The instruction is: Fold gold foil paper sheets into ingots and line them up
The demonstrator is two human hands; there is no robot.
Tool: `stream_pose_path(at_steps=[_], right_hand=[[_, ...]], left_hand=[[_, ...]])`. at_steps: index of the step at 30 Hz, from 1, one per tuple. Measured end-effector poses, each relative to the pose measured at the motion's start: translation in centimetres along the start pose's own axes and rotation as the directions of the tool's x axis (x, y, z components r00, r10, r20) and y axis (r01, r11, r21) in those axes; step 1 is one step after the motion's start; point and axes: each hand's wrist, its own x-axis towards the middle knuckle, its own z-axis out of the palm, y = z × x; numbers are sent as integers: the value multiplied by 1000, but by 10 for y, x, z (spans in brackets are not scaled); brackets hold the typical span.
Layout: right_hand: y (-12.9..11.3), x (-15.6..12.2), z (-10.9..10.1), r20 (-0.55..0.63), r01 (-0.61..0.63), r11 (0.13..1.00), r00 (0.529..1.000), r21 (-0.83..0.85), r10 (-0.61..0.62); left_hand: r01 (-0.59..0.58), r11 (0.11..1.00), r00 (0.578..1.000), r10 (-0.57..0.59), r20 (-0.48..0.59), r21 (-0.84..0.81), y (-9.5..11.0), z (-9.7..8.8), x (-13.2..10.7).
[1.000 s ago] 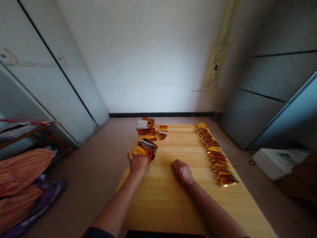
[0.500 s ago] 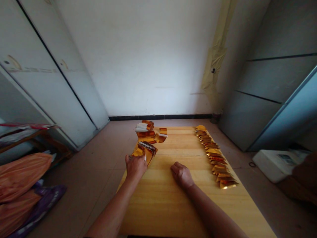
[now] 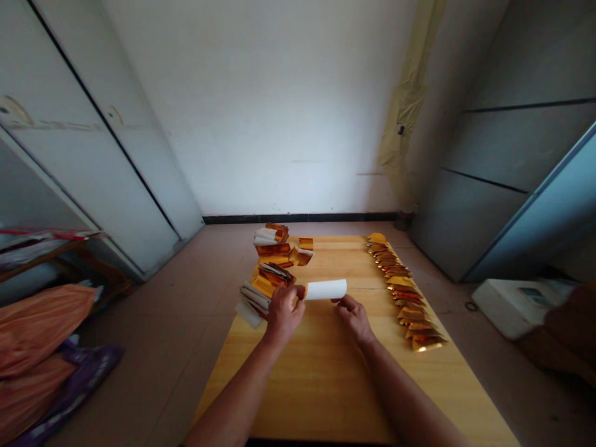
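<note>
My left hand (image 3: 285, 308) pinches the left end of a small sheet of gold foil paper (image 3: 326, 289), held above the table with its white side showing and a gold strip at its left edge. Close under the sheet's right end is my right hand (image 3: 354, 318), its fingers slightly apart; whether they touch the paper I cannot tell. Beside my left hand, a stack of gold foil sheets (image 3: 255, 297) lies curled at the table's left edge. Folded gold foil pieces (image 3: 410, 300) form a row along the right edge.
More curled foil sheets (image 3: 274, 249) lie at the far left of the wooden table (image 3: 316, 372). Grey cabinets (image 3: 116, 143) stand left, and a tall grey unit (image 3: 488, 186) right. A white box (image 3: 507, 307) sits on the floor; orange bags (image 3: 44, 329) are at left.
My left hand has moved right from the stack with one sheet in its fingers. My right hand has risen slightly to the right, its fingers loosening from a curl.
</note>
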Motion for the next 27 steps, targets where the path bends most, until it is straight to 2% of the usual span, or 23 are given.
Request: stream_pose_path(at_steps=[3, 7, 12, 14, 16, 19, 21, 23, 25, 27], right_hand=[[-4, -7, -15, 2, -86, 989, 996, 124, 86], [-3, -23, -30, 91, -135, 986, 988, 94, 126], [0, -33, -35, 73, -203, 971, 978, 122, 195], [-2, -34, -33, 59, -172, 966, 985, 191, 163], [-7, -33, -31, 66, -96, 965, 994, 242, 83], [-15, -33, -28, 83, 27, 975, 995, 220, -46], [-19, -33, -27, 81, 107, 981, 989, 164, -122], [-21, -34, -26, 68, 197, 977, 977, 86, -203], [-22, -35, -26, 67, 274, 962, 960, -4, -274], [-22, -37, -27, 92, 337, 938, 940, -86, -329]], left_hand=[[-19, 992, 997, 29, 74, -124, -5, 21, -10], [-30, 981, 991, 54, 122, -191, -11, 41, -23], [-138, 981, 982, 153, 106, -137, -7, 43, -34], [-159, 979, 982, 170, 81, -128, -4, 41, -35], [-126, 978, 990, 134, 42, -164, -2, 41, -34], [24, 954, 999, -36, -35, -300, -1, 47, -31], [176, 878, 978, -207, -22, -445, -2, 51, -29], [346, 726, 925, -369, 89, -595, -3, 53, -26], [479, 539, 859, -452, 243, -692, -1, 50, -23], [539, 420, 820, -460, 341, -730, 1, 44, -20]])
